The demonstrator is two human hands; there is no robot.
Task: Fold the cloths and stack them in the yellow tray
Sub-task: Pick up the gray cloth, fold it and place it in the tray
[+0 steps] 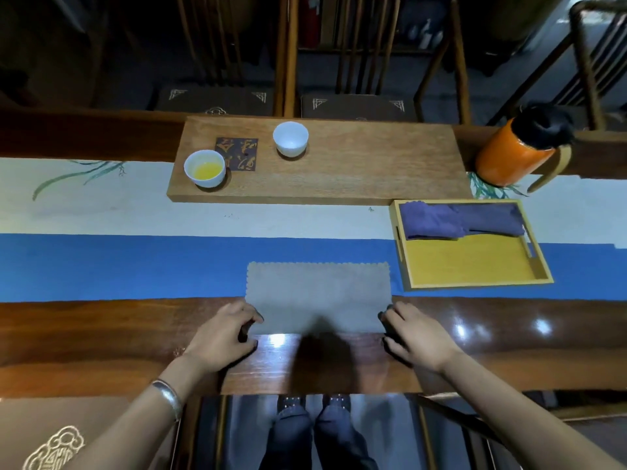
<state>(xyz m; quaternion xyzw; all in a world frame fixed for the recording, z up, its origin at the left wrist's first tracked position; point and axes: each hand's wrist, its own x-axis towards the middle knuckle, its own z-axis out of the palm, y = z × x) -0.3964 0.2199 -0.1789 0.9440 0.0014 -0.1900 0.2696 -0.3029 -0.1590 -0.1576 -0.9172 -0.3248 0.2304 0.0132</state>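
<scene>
Both hands, left hand [222, 334] and right hand [415, 334], are pinching the flat grey scalloped-edge cloth [318, 295] at lower centre, mid-fold; purple folded cloth [461, 220] already sitting in yellow wooden tray [475, 266].

— Where's the grey cloth [318, 295]?
— Flat on the bench, a wide rectangle with scalloped edges, its far half on the blue runner, near half on bare wood.
— And the yellow tray [471, 268]?
— Just right of it, holding a folded purple cloth [461, 220] along its far side.
</scene>
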